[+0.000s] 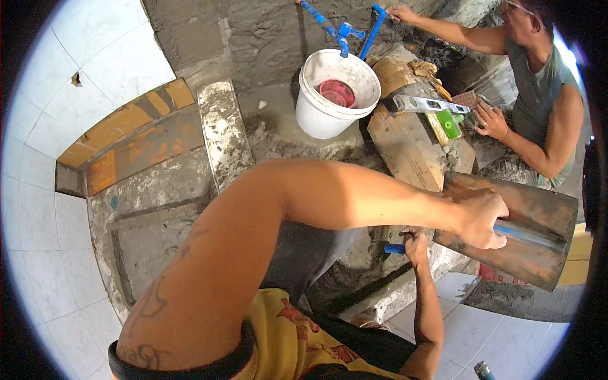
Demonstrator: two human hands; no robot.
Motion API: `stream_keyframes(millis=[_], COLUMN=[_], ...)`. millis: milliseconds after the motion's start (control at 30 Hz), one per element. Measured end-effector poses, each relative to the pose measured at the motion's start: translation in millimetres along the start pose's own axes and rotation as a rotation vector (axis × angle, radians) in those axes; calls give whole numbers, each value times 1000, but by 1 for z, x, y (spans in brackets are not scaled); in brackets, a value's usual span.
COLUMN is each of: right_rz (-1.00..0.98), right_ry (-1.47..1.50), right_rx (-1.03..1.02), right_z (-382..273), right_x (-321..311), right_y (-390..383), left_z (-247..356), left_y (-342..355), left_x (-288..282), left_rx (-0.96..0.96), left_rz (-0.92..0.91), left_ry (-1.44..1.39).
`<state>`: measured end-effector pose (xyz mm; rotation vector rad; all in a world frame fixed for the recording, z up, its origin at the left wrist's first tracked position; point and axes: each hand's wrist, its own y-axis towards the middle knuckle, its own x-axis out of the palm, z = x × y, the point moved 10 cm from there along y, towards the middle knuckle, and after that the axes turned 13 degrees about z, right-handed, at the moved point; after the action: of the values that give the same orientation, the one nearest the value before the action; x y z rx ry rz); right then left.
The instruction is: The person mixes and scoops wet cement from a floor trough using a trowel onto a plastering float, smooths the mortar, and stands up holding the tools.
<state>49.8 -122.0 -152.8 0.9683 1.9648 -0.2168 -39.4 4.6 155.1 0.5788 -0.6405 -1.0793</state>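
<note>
My left arm reaches across to the right. My left hand (pixel 481 218) is closed in a fist at the middle of a rectangular brown-grey board (pixel 538 206), smeared with mortar. A blue bar (pixel 529 236) runs along the board from my fist, like a float's handle. Below and left of it, my right hand (pixel 416 248) is closed on a tool with a blue handle (pixel 394 249). The working end of that tool cannot be made out. Beyond the board, a cardboard sheet (pixel 411 149) lies on the mortared surface.
A white bucket (pixel 326 117) holding a red bowl (pixel 337 94) stands below a blue tap (pixel 345 31). A co-worker (pixel 538 107) leans in from the right, one hand near a blue pipe (pixel 375 28). A spirit level (pixel 430 104) and green tool (pixel 450 124) lie nearby.
</note>
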Motion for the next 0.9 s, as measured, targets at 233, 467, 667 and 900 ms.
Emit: stream_keyframes(millis=[233, 467, 667, 900], right_rz=[37, 51, 26, 33], right_ry=[-14, 60, -41, -99], right_rx=[75, 58, 21, 93], right_z=[35, 77, 72, 57], right_x=[2, 11, 15, 17], right_y=[2, 6, 8, 17], left_z=[-9, -22, -41, -56], left_y=[-1, 1, -3, -1], left_x=[0, 6, 3, 3], left_rx=[-59, -81, -141, -75], left_rz=[-51, -53, -14, 56], left_ry=[61, 108, 77, 91])
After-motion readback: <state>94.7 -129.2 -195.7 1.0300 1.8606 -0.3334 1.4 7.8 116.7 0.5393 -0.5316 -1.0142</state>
